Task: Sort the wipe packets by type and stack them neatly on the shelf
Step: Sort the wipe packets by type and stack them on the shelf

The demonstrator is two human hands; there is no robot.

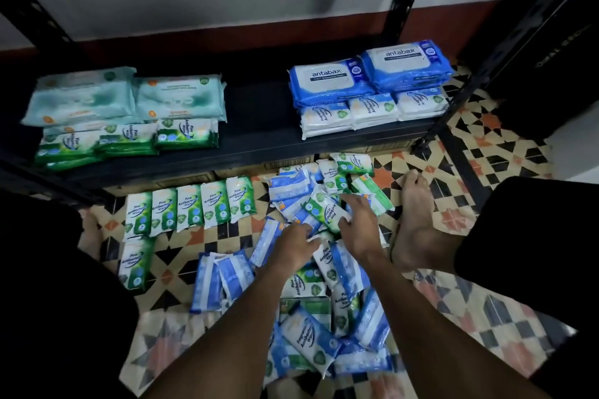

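A loose pile of blue and green wipe packets [324,285] lies on the tiled floor in front of me. My left hand [296,244] reaches into the pile, its fingers down among blue packets. My right hand [359,227] grips a green pine packet [324,209] at the pile's top. A neat row of green pine packets [189,207] lies to the left. On the black shelf [259,126] sit pale green packs [126,97], green pine packets [129,141], blue Antabax packs [369,74] and white fragrance-free packets [372,112].
My bare foot [418,220] rests on the floor right of the pile. Black shelf posts [479,68] rise at the right and left. A dark box [544,52] stands at the far right. My knees frame both lower sides.
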